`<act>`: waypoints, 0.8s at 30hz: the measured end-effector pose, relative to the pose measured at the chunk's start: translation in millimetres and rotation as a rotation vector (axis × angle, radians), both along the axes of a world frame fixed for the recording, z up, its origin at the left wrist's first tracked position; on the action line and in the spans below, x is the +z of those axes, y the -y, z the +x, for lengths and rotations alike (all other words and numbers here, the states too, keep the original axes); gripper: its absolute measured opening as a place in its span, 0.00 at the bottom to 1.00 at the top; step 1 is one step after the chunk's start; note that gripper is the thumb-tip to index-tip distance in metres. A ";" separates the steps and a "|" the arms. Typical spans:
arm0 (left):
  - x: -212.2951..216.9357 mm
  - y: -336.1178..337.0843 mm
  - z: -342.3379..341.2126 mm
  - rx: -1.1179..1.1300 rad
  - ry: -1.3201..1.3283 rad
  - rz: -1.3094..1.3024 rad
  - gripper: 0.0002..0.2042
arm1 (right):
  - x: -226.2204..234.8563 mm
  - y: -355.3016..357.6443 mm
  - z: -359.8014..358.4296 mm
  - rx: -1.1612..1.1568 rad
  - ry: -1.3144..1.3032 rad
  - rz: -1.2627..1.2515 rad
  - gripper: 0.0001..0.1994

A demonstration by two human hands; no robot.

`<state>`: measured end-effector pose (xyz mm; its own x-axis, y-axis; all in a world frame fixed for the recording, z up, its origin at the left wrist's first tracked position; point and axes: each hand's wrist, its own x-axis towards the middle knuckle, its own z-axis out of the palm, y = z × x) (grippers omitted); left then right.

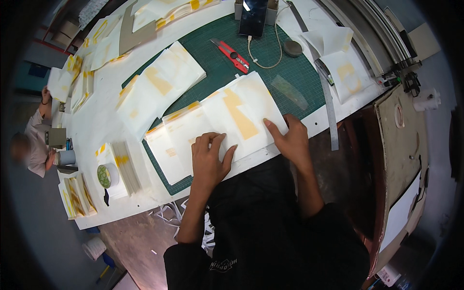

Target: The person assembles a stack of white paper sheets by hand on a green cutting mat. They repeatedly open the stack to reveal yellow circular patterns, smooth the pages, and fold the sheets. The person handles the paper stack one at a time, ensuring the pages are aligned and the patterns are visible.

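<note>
On green cutting mat (pixel 299 77) | both hands, left (pixel 209 162), right (pixel 290 137), flat, fingers spread | thin, seemingly translucent sheets (pixel 232 118)

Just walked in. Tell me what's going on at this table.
A person presses both hands flat on a stack of white sheets with yellow patches lying on a green cutting mat. The left hand rests on the near edge, and the right hand holds the right corner. A red utility knife, a phone on a stand and a metal ruler lie untouched nearby. More sheet stacks cover the table, and another person works at the far left end.
</note>
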<state>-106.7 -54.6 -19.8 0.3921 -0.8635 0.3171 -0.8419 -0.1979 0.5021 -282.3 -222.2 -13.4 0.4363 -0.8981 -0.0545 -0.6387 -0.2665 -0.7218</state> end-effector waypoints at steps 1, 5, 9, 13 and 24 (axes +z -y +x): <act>0.6 -0.2 0.0 0.001 0.004 -0.002 0.19 | -0.9 -2.5 -0.8 0.007 0.022 -0.030 0.23; -0.9 -1.8 0.2 0.008 0.004 -0.002 0.19 | 10.3 -19.4 0.0 0.048 0.109 -0.154 0.16; 0.9 -0.9 -0.5 0.013 -0.044 -0.020 0.19 | 5.5 -41.1 11.3 0.090 0.229 -0.355 0.16; -2.4 -0.1 2.6 0.059 -0.370 -0.109 0.15 | 3.2 -71.2 21.6 0.378 0.191 -0.437 0.34; -1.4 9.3 3.8 0.180 -1.206 -0.214 0.10 | -4.0 -82.4 25.2 0.530 0.194 -0.414 0.31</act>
